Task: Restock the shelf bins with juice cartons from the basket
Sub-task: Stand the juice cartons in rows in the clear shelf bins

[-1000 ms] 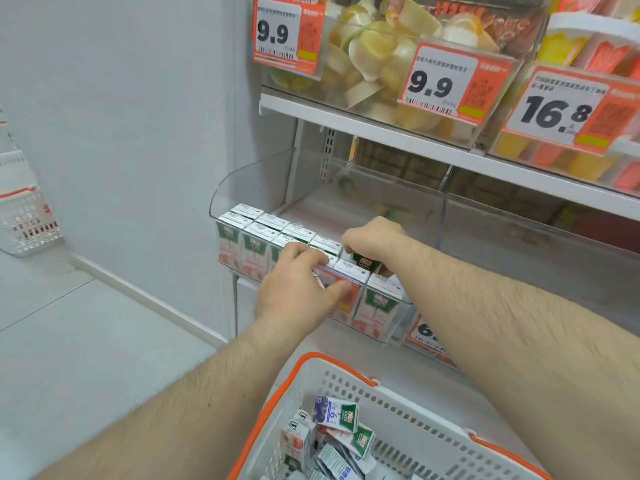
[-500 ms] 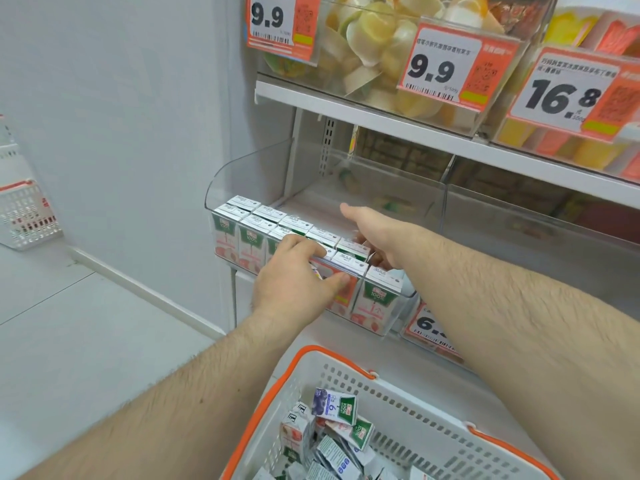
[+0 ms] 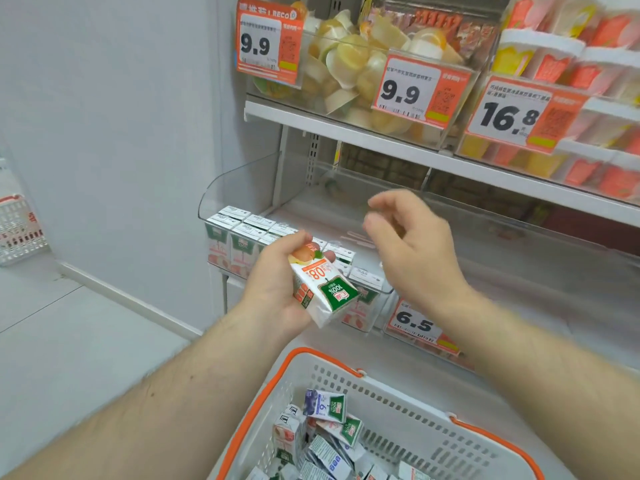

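My left hand [image 3: 273, 289] grips a small white juice carton [image 3: 322, 289] with a green label and orange band, held upside down and tilted just in front of the clear shelf bin [image 3: 242, 188]. A row of upright cartons [image 3: 242, 237] lines the bin's front left. My right hand [image 3: 412, 251] hovers to the right of the held carton, fingers loosely curled and apart, with nothing in it. Below, the white basket with an orange rim [image 3: 391, 403] holds several loose cartons [image 3: 329, 431].
Above the bin, a shelf [image 3: 346, 133] carries clear bins of jelly cups with 9.9 and 16.8 price tags. A 6.5 tag [image 3: 415, 323] hangs under the bin's right end. A grey wall stands to the left; another white basket [image 3: 17, 230] sits at far left.
My left hand has lifted off the row and come back toward me with a carton in it. My right hand has pulled out of the bin and risen, fingers apart.
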